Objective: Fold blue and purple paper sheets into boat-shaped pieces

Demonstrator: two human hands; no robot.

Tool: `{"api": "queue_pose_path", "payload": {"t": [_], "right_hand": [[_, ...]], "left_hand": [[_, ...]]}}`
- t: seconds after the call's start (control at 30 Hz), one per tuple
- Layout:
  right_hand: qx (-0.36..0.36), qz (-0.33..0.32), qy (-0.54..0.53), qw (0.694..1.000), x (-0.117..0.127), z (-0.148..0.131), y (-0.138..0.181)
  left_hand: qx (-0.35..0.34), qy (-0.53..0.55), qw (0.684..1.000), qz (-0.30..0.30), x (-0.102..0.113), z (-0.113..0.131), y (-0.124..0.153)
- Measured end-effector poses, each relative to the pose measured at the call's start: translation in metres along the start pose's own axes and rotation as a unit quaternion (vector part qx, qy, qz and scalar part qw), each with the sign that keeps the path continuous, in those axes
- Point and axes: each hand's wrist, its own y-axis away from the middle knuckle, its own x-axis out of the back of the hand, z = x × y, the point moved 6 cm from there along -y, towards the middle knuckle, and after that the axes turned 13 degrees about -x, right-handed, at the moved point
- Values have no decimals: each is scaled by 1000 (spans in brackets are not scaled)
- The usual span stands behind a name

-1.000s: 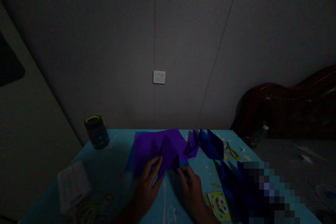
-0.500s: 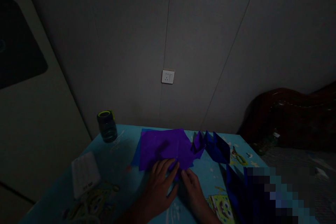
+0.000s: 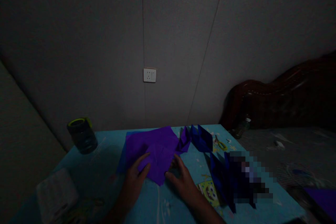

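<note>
- Wall (image 3: 105,42): grey panels, beyond both hands.
- Headboard (image 3: 275,101): dark, glossy, far to the right of the hands and beyond them.
- Table (image 3: 105,147): light blue printed cover, under the hands and paper.
- Purple sheet (image 3: 139,140): flat, just beyond the left hand; blue sheet (image 3: 122,164) peeks out under its left side.
- Folded purple paper (image 3: 159,164): between the two hands, over the purple sheet's near part, one corner pointing back towards us.
- Near blue folded paper (image 3: 222,178): standing, right of the right hand; we have pixelation over part of it.
- Left hand (image 3: 136,173): on the folded purple paper's left side, thumb and forefinger apart; we can't tell about the fingers underneath.
- Right hand (image 3: 180,175): at its right edge, thumb and forefinger apart, gap visible.
- White box (image 3: 56,192): left of the left hand, dim.
- Tumbler (image 3: 83,138): yellow-green rim, beyond and left of the left hand.
- Far blue folded paper (image 3: 203,140): beyond the right hand, to its right.
- Small purple folded piece (image 3: 185,141): just beyond the right hand.
- Scissors (image 3: 222,144): yellowish handles, farther right of the right hand; we get little detail.
- Socket (image 3: 149,75): white, on the wall above the hands.
</note>
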Motion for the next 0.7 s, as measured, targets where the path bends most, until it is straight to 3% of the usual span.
{"api": "queue_pose_path", "payload": {"t": [0.13,0.27,0.5,0.6,0.7], "right_hand": [[57,-57,99,992,14,-23,2],[77,-97,130,984,14,-38,7],[95,-6,62,994,23,-41,1],[85,41,78,993,27,-35,0],[45,66,68,994,28,-25,0]], "left_hand": [[49,20,997,-49,-2,-4,-1],[10,-70,995,-64,3,2,-5],[-79,-132,981,-121,3,-15,0],[-115,-168,974,-95,4,-22,4],[-108,-176,976,-73,1,-24,5]]}}
